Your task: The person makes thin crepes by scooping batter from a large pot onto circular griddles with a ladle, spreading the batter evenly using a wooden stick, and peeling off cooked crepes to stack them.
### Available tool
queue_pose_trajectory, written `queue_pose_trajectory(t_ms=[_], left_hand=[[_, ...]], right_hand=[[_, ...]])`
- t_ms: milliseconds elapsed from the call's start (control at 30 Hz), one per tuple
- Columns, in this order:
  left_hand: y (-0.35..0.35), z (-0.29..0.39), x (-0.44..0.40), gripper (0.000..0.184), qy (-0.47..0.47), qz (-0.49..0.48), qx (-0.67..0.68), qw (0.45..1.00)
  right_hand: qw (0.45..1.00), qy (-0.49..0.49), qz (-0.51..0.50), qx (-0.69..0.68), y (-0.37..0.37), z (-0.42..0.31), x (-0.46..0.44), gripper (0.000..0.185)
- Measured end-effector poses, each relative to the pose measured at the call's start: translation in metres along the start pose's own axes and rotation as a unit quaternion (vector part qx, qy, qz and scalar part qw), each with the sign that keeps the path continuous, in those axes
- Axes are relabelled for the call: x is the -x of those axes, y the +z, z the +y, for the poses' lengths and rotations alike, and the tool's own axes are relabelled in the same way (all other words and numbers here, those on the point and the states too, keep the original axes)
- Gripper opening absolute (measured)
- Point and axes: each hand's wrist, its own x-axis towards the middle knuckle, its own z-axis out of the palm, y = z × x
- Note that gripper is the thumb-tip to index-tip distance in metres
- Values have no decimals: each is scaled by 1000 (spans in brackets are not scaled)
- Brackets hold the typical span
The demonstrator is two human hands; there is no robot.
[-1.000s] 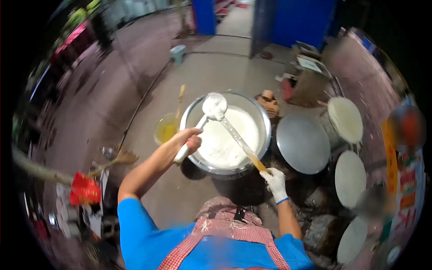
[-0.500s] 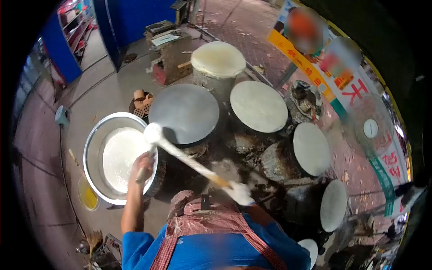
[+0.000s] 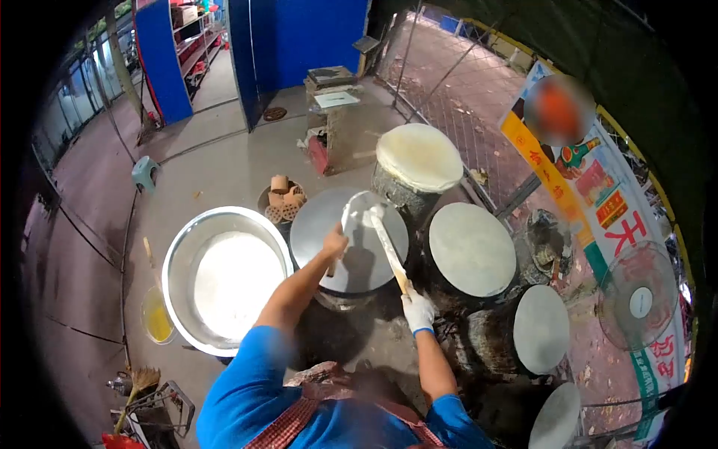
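Clasping a ladle [image 3: 350,211] by its handle, the bare left hand [image 3: 336,242] has its fingers curled around the grip, with the handle's lower end poking out below the fist and the batter-coated head beyond the fingers, above the grey round griddle [image 3: 308,238]. The gloved right hand [image 3: 419,311] is closed round the wooden end of a long paddle [image 3: 390,251], whose whitened length slants up and to the left, away from the fingers, its tip at the ladle's head, against white batter there. Both fists are wrapped snugly about their handles, though the glove hides how the single fingers lie. Whether the ladle's head touches the griddle cannot be told. Left of the griddle, just beside it, stands a wide metal basin [image 3: 176,288] with white batter inside, well within the left forearm's reach; a bowl of yellow liquid [image 3: 158,326] sits at its outer side. To the right of the paddle, near the gloved hand, a round plate [image 3: 473,249] has a pale top, and brown perforated blocks [image 3: 283,202] lie behind the griddle.
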Motion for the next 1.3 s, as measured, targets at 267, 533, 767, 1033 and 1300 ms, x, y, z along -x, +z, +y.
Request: queue_pose_trajectory(t_ms=[267,533,767,1033,1300], left_hand=[[-25,-9,2,76,97,109,-357,923],[-104,-10,27,76,270,128,-15,954],[-155,-108,193,75,22,60,-46,997],[-171,-106,224,70,-3,64,-119,991],[-161,-123,220,76,17,73,-124,989]], right_hand=[[855,251,-37,-452,0,-62,-29,34],[790,210,65,-572,109,-53,-75,31],[906,189,37,-376,44,-48,-66,32],[869,133,-3,-476,48,-69,-55,31],[880,75,-76,-462,84,-62,-66,31]])
